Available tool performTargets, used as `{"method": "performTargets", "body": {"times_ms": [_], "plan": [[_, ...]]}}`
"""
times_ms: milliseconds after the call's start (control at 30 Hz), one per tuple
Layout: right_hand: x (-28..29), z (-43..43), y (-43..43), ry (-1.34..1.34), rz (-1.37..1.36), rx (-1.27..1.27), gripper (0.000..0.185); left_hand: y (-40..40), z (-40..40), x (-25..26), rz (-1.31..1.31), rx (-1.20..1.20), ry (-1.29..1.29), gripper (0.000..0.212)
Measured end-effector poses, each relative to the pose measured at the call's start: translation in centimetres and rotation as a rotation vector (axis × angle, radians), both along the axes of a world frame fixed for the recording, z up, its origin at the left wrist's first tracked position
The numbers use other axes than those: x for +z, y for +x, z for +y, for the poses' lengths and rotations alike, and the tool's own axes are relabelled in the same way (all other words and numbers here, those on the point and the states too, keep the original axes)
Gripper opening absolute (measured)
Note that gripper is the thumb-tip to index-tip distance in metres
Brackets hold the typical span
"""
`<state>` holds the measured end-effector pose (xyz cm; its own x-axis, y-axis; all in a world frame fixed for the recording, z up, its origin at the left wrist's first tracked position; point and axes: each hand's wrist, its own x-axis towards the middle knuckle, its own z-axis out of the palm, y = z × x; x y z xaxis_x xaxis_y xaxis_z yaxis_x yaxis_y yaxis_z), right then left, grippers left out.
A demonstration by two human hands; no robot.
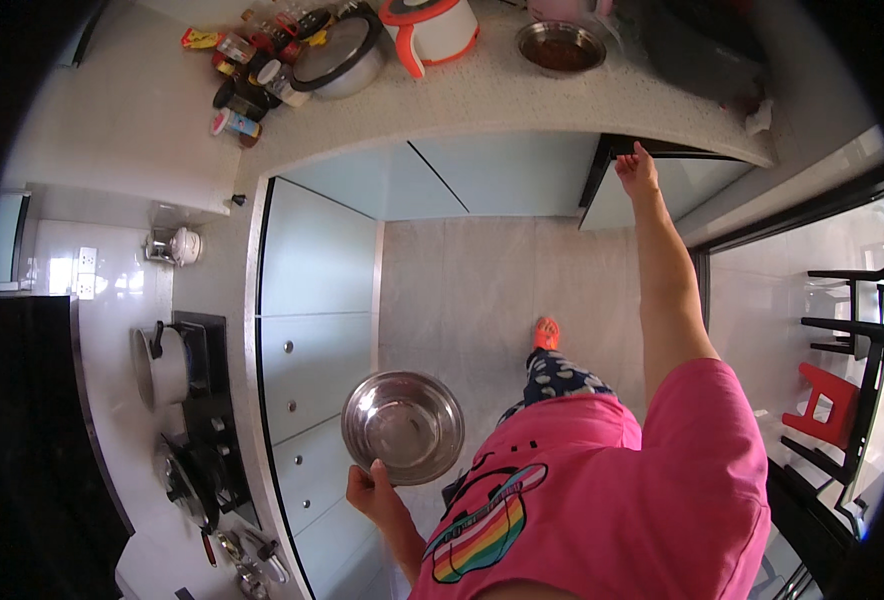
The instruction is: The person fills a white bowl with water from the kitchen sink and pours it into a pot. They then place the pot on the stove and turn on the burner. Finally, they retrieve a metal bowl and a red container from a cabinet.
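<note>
A round stainless steel bowl (403, 427), with nothing visible in it, is held by its rim in my left hand (374, 491), thumb over the edge. My right arm reaches out to a pale cabinet door (622, 196) beneath the countertop. At the door's top edge is my right hand (638, 171), its fingers curled there; whether they grip the edge is hard to tell. The door stands ajar, with a dark gap behind it.
On the speckled countertop (427, 109) stand a steel bowl with brown contents (560, 49), a white and orange electric pot (438, 34), a lidded pot (343, 60) and several jars (241, 97). A gas stove with a pot (161, 367) is at left. Chairs and a red stool (824, 405) stand at right.
</note>
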<state>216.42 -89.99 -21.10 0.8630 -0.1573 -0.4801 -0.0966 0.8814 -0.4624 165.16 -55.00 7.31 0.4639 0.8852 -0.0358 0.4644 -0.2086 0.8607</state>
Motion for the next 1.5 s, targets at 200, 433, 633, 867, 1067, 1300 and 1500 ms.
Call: {"method": "performTargets", "body": {"times_ms": [200,433,633,867,1067,1300,1500], "plan": [[2.4,-5.6,-13.7,-0.940,0.314,0.218,0.023,-5.3,-3.8,-1.5,-0.026,0.117,-0.041,0.031],[4.8,-15.6,-25.5,-1.502,0.437,0.462,0.031,-10.2,-8.5,-3.9,-0.048,0.175,-0.213,0.029],[4.9,-23.7,-28.1,-1.662,0.591,0.692,0.031,-10.6,-10.5,-4.5,-0.106,0.065,-0.257,0.030],[8.6,-20.9,-25.0,-2.548,0.199,0.739,0.045,-9.5,-13.1,-4.7,-0.111,0.143,-0.241,0.031],[1.1,-9.7,-9.8,-2.079,-0.371,0.859,0.047,-7.2,-15.4,-5.6,0.000,0.241,-0.159,0.030],[-13.1,-2.4,11.8,-1.911,-0.137,1.074,0.067,-0.7,-20.0,-5.3,0.023,0.380,-0.185,0.031],[-12.6,3.4,11.8,-1.548,-0.194,0.397,0.039,1.2,-23.3,-4.9,-0.019,0.427,-0.265,0.031]]}}
